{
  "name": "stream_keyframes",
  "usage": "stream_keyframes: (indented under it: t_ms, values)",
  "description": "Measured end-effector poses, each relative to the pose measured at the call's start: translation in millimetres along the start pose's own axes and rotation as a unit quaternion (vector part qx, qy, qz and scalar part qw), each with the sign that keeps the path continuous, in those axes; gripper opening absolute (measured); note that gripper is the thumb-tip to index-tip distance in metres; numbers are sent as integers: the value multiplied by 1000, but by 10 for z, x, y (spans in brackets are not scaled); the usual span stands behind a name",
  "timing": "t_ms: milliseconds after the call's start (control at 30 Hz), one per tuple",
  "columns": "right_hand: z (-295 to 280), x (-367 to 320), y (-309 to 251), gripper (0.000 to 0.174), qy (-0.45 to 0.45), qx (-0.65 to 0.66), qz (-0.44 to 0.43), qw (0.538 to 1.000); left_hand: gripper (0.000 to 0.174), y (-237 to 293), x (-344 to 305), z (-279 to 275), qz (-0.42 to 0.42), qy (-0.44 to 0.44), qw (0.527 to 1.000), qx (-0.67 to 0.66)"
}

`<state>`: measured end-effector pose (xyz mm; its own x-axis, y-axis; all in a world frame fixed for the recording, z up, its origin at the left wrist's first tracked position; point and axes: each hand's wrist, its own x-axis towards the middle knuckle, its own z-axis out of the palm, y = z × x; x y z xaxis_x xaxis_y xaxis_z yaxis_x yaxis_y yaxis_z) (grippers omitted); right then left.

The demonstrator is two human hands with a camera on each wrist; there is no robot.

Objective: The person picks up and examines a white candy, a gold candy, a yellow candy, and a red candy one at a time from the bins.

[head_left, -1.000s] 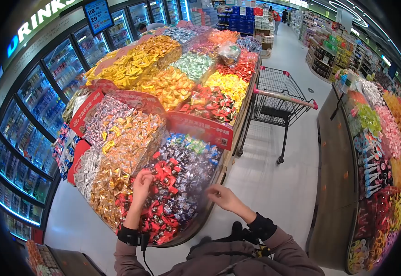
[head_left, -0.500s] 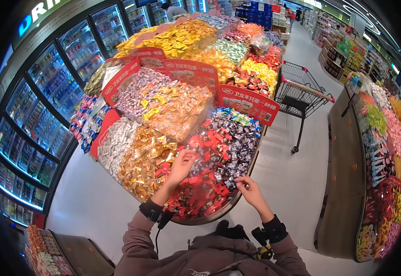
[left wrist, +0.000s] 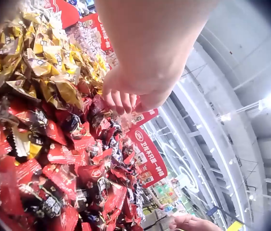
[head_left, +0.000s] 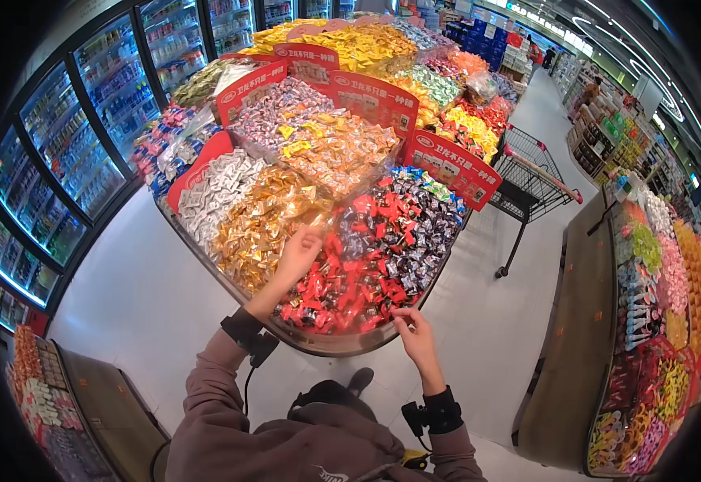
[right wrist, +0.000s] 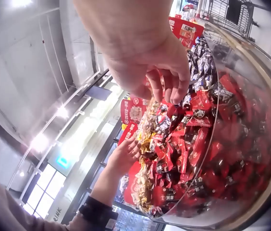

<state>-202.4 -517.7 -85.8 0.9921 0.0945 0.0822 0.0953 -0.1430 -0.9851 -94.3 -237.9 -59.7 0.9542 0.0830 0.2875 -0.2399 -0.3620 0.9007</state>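
Observation:
In the head view, my left hand [head_left: 300,251] hovers over the border between gold-wrapped candies [head_left: 258,233] and red-wrapped candies [head_left: 326,297], fingers loosely bent. My right hand [head_left: 418,339] is at the front right rim of the bin [head_left: 342,345], its thumb and fingertips close together. The left wrist view has the left hand [left wrist: 140,82] above red candies [left wrist: 61,178], with no candy visible in it. From the right wrist, the right hand [right wrist: 154,72] shows bent fingers over red candies [right wrist: 198,125] inside a clear wall; nothing is visible in its grasp.
Red signs [head_left: 374,98] stand between the candy sections. A shopping cart [head_left: 527,173] is parked right of the display. Drink coolers [head_left: 113,64] line the left side, and another candy stand [head_left: 563,337] is across the aisle at right.
The head view has shifted over the display. The left hand has moved from the red candies toward the gold ones; the right hand is now by the front rim, lower than before.

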Motion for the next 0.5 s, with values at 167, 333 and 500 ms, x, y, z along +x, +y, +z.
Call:
stream_keyframes:
  t_ms: [167, 333, 500]
  values:
    - [207, -262, -86, 15, 20, 62, 30, 997, 15, 127, -146, -91, 28, -7, 1000, -3]
    - [396, -446, -124, 16, 17, 42, 43, 998, 15, 222, -120, -262, 38, -12, 999, 19]
    - [428, -430, -19, 15, 7, 53, 66, 996, 13, 286, 108, -627, 32, -16, 999, 27]
